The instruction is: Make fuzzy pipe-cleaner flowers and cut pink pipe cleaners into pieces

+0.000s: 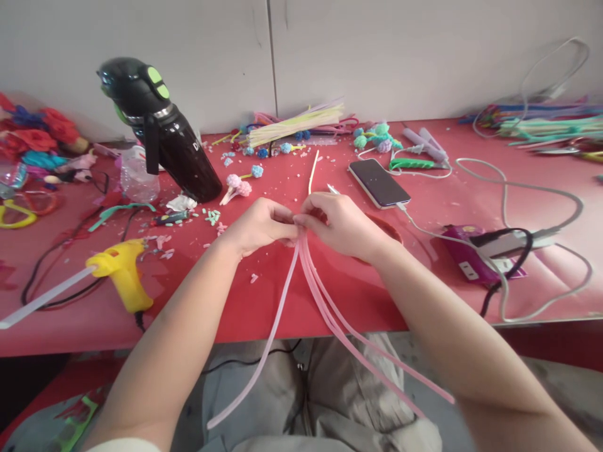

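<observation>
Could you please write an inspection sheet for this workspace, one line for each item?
Surface: red table, scattered with small scraps.
Job's things: pink strips, pinched together at the top, trailing over the table edge onto the lap.
Clutter: yellow glue gun, black handheld vacuum, phone, pale yellow sticks, small pompom pieces, bright craft heaps far left and far right.
Grippers: left hand and right hand meet, both gripping the strips.
Cables: white cable looping at right, power strip, black cord by the glue gun.
Surroundings: pale wall panels behind the table.
</observation>
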Tool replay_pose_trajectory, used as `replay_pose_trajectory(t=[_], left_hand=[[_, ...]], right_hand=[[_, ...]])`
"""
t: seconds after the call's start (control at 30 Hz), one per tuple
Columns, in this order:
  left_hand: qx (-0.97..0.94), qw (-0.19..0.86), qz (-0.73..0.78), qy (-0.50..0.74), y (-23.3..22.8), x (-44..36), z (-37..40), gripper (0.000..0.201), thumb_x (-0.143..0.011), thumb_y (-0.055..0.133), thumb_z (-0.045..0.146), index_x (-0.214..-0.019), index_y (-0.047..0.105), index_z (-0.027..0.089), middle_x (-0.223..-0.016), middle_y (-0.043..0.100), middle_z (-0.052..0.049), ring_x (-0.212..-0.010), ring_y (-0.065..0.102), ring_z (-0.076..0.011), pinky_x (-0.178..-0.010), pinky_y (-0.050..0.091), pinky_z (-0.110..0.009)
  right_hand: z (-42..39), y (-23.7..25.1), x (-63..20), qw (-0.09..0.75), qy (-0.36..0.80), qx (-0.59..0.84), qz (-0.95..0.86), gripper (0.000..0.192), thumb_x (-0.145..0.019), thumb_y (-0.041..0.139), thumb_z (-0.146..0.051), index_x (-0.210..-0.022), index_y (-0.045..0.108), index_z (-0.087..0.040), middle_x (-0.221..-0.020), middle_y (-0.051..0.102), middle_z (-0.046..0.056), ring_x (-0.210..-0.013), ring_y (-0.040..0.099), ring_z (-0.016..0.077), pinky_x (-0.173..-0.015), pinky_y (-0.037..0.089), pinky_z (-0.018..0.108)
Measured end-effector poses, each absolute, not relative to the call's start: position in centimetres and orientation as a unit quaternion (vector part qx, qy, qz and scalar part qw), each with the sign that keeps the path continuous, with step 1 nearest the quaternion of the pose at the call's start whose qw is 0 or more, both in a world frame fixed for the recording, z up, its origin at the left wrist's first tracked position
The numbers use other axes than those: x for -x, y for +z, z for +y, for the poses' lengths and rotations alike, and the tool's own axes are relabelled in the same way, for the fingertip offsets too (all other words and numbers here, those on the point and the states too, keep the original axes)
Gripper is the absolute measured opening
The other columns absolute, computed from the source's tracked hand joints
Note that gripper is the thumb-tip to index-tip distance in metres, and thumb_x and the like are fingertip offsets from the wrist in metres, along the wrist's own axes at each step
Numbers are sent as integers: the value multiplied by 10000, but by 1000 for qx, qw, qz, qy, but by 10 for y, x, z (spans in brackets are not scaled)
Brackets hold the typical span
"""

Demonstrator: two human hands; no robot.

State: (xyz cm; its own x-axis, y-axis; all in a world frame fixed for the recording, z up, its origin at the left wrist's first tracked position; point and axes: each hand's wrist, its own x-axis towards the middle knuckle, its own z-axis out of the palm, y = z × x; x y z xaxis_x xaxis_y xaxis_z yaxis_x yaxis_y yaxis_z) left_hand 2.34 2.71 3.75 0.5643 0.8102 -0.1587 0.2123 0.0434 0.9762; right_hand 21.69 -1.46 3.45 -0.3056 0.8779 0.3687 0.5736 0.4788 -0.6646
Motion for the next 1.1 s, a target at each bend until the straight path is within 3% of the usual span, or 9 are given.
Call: replay_pose_trajectory(t=[0.3,0.67,0.77,0.9,1.0,1.1], left_hand=[[-650,608,388,241,33,-23,29,69,-676,834,176,-721,803,134,-620,714,-38,-569,634,-109,-612,564,-250],[-685,573,388,229,36,-23,26,42,-709,756,158,-708,797,150,-609,699,-20,-573,623,-112,-608,525,-250],[-684,574,385,231,38,-23,26,47,-692,740,138,-668,777,153,-598,691,-11,-562,608,-101,-606,518,-240],[-674,581,393,230,39,-24,25,35,-659,752,130,-655,774,157,-604,700,-11,-561,616,-104,-601,520,-238],[-674,588,387,223,39,-25,24,47,-644,754,125,-669,777,156,-613,705,-12,-560,618,-107,-597,522,-245],[-667,604,380,212,39,-26,23,55,-637,732,108,-657,760,151,-606,693,-6,-548,611,-101,-598,528,-244]], right_hand=[[-14,33,-216,361,254,473,-763,171,-969,600,-226,-802,580,-194,-799,712,46,-713,609,160,-672,425,283],[-13,31,-215,352,278,488,-749,187,-959,596,-255,-784,587,-191,-746,677,25,-666,547,139,-627,383,278],[-12,32,-217,378,299,483,-732,247,-961,642,-348,-778,608,-186,-739,666,25,-673,549,142,-639,398,283],[-13,39,-224,416,311,486,-703,503,-950,635,-632,-711,551,-197,-665,586,6,-618,480,123,-595,361,286],[-13,42,-230,365,271,491,-743,592,-944,590,-709,-650,490,-205,-604,494,-23,-579,389,107,-571,302,298],[-13,40,-230,298,250,469,-793,545,-984,585,-619,-647,469,-207,-588,463,-40,-567,353,103,-592,284,303]])
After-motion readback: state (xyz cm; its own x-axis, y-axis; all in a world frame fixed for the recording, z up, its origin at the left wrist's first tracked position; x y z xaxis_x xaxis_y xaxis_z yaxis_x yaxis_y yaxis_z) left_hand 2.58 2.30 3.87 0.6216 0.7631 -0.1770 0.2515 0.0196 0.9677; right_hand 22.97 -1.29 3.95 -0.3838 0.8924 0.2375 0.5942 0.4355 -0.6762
